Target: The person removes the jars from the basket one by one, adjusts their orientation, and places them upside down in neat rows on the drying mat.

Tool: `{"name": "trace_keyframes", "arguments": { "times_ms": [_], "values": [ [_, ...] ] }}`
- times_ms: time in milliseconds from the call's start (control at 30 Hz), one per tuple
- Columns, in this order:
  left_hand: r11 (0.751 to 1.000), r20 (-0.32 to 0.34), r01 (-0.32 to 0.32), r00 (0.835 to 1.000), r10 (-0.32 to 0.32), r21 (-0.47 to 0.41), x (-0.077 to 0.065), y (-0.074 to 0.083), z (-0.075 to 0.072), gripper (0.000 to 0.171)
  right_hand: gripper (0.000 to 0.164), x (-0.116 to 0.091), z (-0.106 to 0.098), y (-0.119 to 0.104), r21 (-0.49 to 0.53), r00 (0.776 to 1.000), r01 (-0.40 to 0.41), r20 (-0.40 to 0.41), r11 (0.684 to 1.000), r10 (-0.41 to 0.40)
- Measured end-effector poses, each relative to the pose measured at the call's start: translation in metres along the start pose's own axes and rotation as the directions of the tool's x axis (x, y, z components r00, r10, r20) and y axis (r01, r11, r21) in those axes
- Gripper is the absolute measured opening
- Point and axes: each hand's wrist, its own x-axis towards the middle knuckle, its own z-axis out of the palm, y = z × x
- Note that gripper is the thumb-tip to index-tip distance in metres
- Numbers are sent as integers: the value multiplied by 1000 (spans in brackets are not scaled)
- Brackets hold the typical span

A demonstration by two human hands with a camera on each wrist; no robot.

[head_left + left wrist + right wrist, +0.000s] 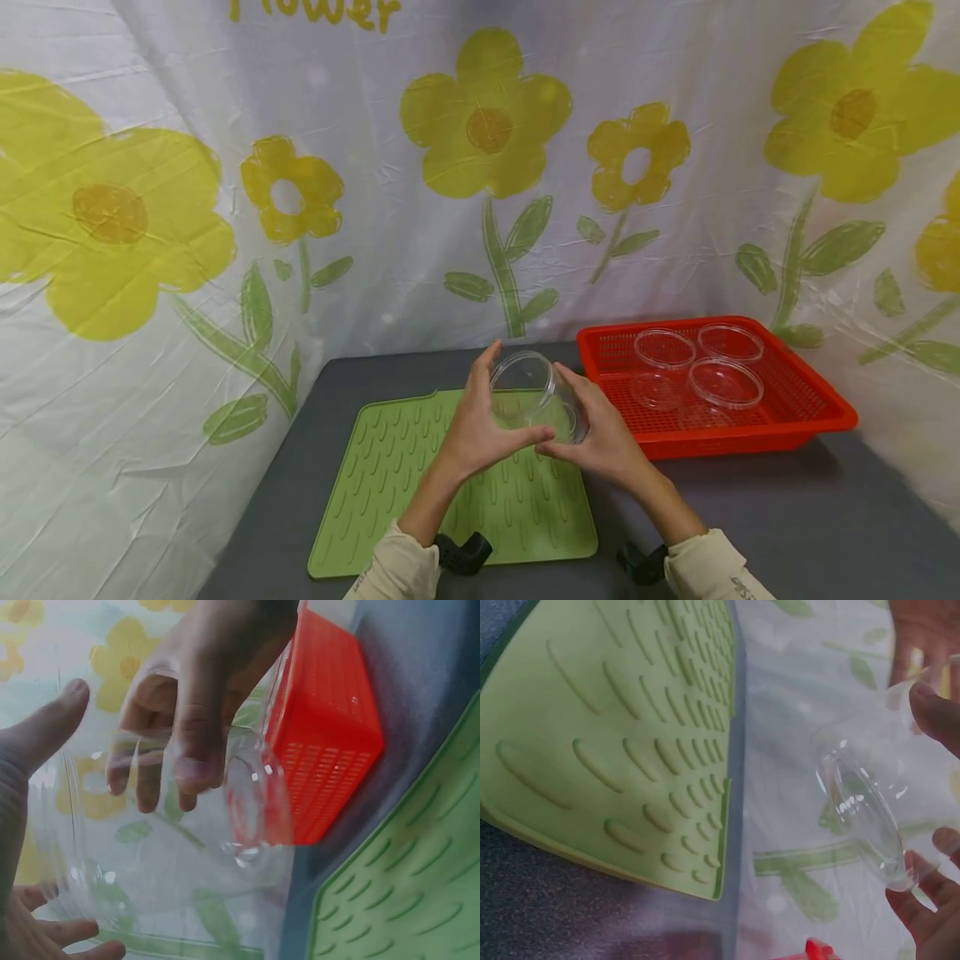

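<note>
A clear bowl (534, 410) is raised above the green mat (517, 521), tilted with its wide rim toward the left and its ringed base toward the right. My left hand (476, 429) grips it on the rim side, thumb near me and fingers beyond. From the right, my right hand (606, 433) holds the base side between thumb and fingers. The left wrist view has the right fingers over the see-through wall of the bowl (172, 870). In the right wrist view the base of the bowl (862, 817) faces the camera.
At the right stands a red perforated basket (738, 442) with several clear round bowls (726, 385) inside. The green mat has raised oblong ridges and lies on a dark grey table (712, 517). A flower-printed cloth (375, 275) hangs behind the table.
</note>
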Motion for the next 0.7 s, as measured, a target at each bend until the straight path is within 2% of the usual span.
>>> {"name": "trace_keyframes", "arguments": {
  "times_ms": [67, 167, 333, 467, 700],
  "values": [
    [995, 18, -51, 999, 50, 87, 2, 4, -3, 120, 109, 0, 1, 0, -54, 999, 41, 5, 998, -41],
    [970, 63, -121, 992, 110, 209, 6, 9, -6, 108, 109, 0, 2, 0, -133, 994, 106, 15, 985, -105],
    [929, 122, -158, 985, 124, 335, 8, 13, -11, 87, 111, 0, 3, -1, -206, 985, 169, 23, 964, -168],
    [924, 126, -156, 985, 119, 350, 7, 13, -14, 80, 111, 0, 2, -3, -221, 984, 178, 30, 959, -176],
    [945, 84, -132, 990, 111, 298, 5, 7, -14, 73, 117, 0, 1, -2, -188, 978, 207, 42, 960, -203]
  ]
}}
